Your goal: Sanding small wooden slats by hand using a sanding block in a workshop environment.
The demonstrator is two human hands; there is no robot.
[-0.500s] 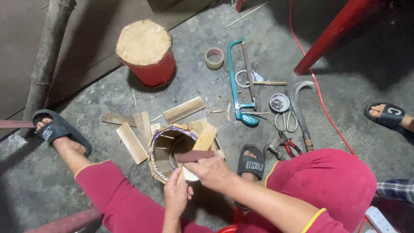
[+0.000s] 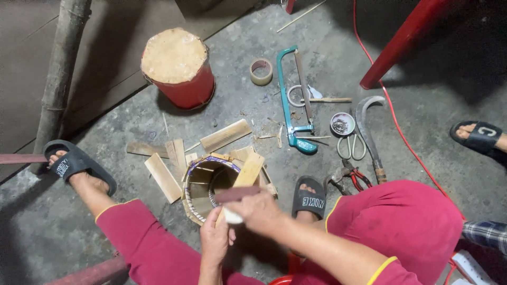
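Two hands meet low in the frame, just left of centre, over a small round basket (image 2: 211, 184) of bamboo slats that stands on the concrete floor (image 2: 369, 221) between the person's feet. Going from the left: a bamboo pole (image 2: 60, 79) runs up the left edge, and a sandalled foot (image 2: 74, 163) rests below it. Loose bamboo slats (image 2: 163, 177) lie scattered just left of the basket, near enough to slide underfoot if that foot shifts. A red drum (image 2: 179, 66) with a pale top sits at upper left, well apart.

The left hand (image 2: 215, 237) has its grip clenched around a pale strip or handle (image 2: 229, 215) at the basket's lower rim; what exactly it is I cannot tell. The right hand (image 2: 259, 211) pinches a dark flat piece (image 2: 235, 194) laid across the rim, fingers closed on it. Both hands press close together, so a slip of the dark piece would likely drive it into the left fingers, and the thin slat ends could splinter or spring out of the weave.

Right of centre lie a tape roll (image 2: 261, 72), a teal hacksaw (image 2: 293, 100), scissors (image 2: 351, 145), a curved sickle (image 2: 367, 132) and pliers (image 2: 346, 177), the last beside the other foot (image 2: 309, 198). A red cable (image 2: 401, 137) crosses the floor at right, a trip risk.
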